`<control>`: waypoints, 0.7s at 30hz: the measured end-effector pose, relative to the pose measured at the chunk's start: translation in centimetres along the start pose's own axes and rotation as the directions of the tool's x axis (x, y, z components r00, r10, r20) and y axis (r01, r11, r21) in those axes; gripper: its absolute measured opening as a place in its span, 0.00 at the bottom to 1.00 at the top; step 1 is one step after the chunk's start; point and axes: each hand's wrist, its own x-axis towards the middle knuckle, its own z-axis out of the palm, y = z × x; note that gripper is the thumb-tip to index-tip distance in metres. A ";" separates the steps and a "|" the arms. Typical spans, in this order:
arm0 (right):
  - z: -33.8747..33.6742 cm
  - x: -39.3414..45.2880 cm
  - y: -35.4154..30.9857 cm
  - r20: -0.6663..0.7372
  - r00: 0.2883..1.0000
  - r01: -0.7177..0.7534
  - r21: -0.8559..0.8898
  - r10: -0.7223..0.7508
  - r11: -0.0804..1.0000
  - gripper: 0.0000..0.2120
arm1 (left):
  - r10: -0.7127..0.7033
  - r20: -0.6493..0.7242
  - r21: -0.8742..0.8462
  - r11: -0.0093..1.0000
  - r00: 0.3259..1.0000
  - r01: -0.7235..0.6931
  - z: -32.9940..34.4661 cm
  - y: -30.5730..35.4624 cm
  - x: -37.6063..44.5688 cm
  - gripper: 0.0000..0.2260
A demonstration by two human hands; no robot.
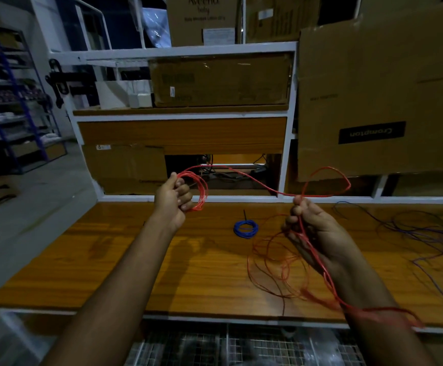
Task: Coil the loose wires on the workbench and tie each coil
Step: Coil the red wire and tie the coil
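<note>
Both hands round red wire

- Two bare forearms reach into view from the bottom edge; no sleeve shows on either one.
- The left hand wears no glove, and no ring or watch can be seen on it.
- The right hand is likewise ungloved, its fingers bare.
- Just behind the right hand, a thin red thread band circles the wrist.
- The light is dim, so finer marks on the arms cannot be made out.
</note>
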 end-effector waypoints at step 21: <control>-7.6 1.4 0.6 -0.446 0.893 -0.081 -0.295 -0.062 0.952 0.10 | 0.059 -0.098 -0.101 0.992 0.993 -0.069 -2.7 2.7 0.2 0.19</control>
